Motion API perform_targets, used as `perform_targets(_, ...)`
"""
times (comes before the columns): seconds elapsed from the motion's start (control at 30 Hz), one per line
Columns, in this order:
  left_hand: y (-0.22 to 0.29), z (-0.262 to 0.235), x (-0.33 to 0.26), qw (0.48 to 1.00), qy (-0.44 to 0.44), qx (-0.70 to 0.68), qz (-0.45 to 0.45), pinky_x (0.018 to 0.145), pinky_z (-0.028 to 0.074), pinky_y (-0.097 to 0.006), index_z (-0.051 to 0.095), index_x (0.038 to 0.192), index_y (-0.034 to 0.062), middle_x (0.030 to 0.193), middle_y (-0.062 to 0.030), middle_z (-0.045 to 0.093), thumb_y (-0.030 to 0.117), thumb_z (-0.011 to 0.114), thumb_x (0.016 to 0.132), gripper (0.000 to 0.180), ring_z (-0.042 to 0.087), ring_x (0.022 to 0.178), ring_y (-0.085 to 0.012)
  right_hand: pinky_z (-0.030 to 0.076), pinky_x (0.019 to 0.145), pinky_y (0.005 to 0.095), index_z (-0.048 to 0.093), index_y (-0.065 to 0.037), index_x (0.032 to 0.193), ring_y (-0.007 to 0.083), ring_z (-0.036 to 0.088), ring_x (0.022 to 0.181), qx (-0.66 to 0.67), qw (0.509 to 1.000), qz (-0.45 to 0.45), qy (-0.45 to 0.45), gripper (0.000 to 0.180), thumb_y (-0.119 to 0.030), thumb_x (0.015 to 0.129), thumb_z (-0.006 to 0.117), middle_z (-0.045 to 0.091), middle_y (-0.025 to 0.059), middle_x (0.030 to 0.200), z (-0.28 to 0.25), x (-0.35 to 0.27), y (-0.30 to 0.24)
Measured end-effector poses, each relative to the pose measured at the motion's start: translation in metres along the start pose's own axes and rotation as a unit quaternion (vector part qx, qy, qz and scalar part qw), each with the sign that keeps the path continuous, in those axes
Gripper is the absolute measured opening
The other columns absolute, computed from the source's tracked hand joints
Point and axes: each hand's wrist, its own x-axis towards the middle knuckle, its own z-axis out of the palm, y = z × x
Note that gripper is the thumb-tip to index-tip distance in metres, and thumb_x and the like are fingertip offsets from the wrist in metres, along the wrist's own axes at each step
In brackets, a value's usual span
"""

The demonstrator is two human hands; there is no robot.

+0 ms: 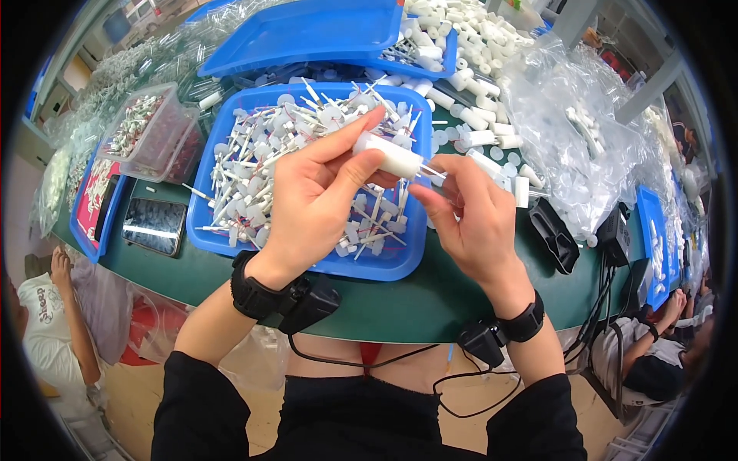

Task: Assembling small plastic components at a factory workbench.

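Note:
My left hand (309,201) is closed around a white plastic cylinder (393,157), held tilted above the blue tray (377,269). A thin pale stick (432,171) meets the cylinder's right end. The thumb and fingers of my right hand (478,219) pinch around that stick, and the fingertips partly hide it. Whether the stick goes inside the cylinder I cannot tell. Under my hands the tray holds a heap of small parts (257,157): white sticks with round translucent discs and thin reddish wires.
White cylinders (480,138) pile up behind and right of the tray. A blue lid-like tray (307,34) leans at the back. Left lie a phone (156,226) and a clear box (146,131) of small parts. Right are a black case (553,234), cables and clear plastic bags (557,146). People sit at both sides.

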Motion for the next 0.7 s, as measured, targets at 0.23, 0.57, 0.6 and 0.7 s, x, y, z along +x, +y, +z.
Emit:
perform_targets(0.23, -0.004, 0.004, -0.001, 0.999, -0.013, -0.047, -0.008, 0.079, 0.050, -0.026, 0.052, 0.126, 0.0004, 0.104, -0.0097, 0.059, 0.001, 0.052, 0.091, 0.035, 0.060, 0.089, -0.0141, 0.043, 0.046, 0.0259, 0.059, -0.006, 0.092, 0.0160, 0.056, 0.053, 0.026, 0.999, 0.032, -0.021, 0.024, -0.017, 0.076, 0.074, 0.060, 0.0046, 0.072, 0.001, 0.002, -0.002)
perform_targets(0.57, -0.008, 0.009, -0.005, 0.999, 0.045, -0.009, 0.002, 0.074, 0.053, -0.025, 0.063, 0.110, -0.0027, 0.096, -0.0105, 0.064, -0.002, 0.061, 0.085, 0.025, 0.063, 0.082, -0.0152, 0.043, 0.049, 0.0235, 0.059, -0.005, 0.096, 0.0126, 0.054, 0.056, 0.134, 0.987, 0.078, -0.029, 0.023, -0.015, 0.079, 0.072, 0.059, 0.0048, 0.072, 0.009, 0.000, -0.008)
perform_targets(0.6, -0.009, 0.007, -0.005, 0.999, 0.044, -0.004, 0.028, 0.074, 0.053, -0.025, 0.063, 0.107, -0.0031, 0.095, -0.0106, 0.064, -0.002, 0.061, 0.084, 0.023, 0.063, 0.083, -0.0155, 0.042, 0.050, 0.0224, 0.059, -0.005, 0.097, 0.0118, 0.054, 0.056, 0.136, 0.988, 0.077, -0.021, 0.024, -0.016, 0.080, 0.071, 0.059, 0.0048, 0.071, 0.010, 0.001, -0.007)
perform_targets(0.7, -0.008, 0.011, -0.003, 0.997, 0.053, -0.034, 0.051, 0.075, 0.053, -0.025, 0.064, 0.103, -0.0038, 0.095, -0.0108, 0.065, -0.002, 0.062, 0.084, 0.020, 0.064, 0.084, -0.0160, 0.042, 0.052, 0.0208, 0.058, -0.004, 0.100, 0.0098, 0.055, 0.058, 0.205, 0.971, 0.121, -0.020, 0.023, -0.017, 0.084, 0.067, 0.059, 0.0038, 0.071, 0.004, 0.003, -0.010)
